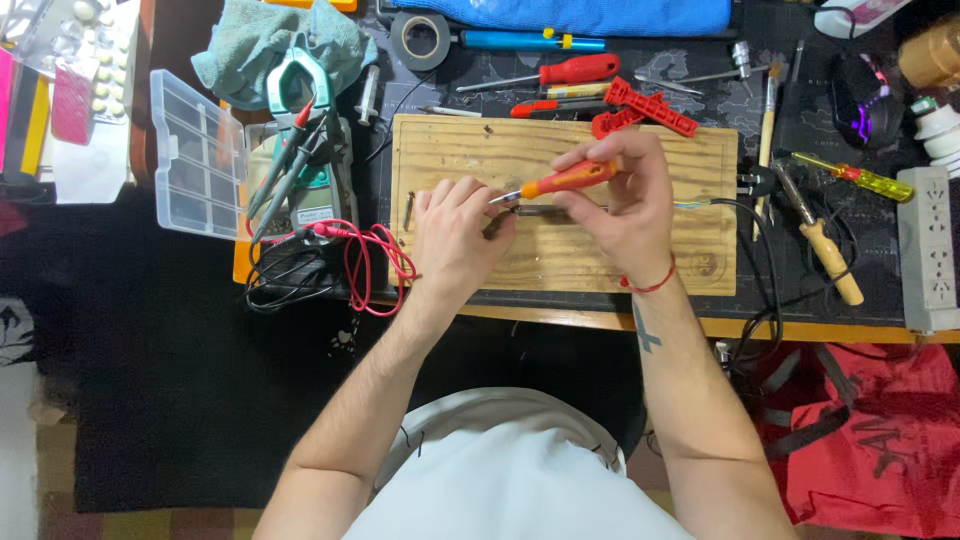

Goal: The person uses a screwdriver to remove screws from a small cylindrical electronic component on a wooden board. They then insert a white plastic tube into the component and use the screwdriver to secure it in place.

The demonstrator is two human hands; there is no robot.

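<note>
Cluttered bench: left hand [455, 235] is pinching a small part [530, 211] on the board [560, 255] (mostly hidden); right hand [625, 205] is gripping a screwdriver [560, 180], best kept square to it.

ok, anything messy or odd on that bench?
Red and black test leads lie tangled, looping over the desk's front edge. Otherwise both hands work tidily on the wooden board: right hand holds an orange-handled screwdriver.

Right hand [625, 205] grips orange screwdriver [565, 179], tip at small part under left hand [455, 235], both over wooden board [700, 260]; red leads [375, 262] left, soldering iron [822, 240] right.
</note>
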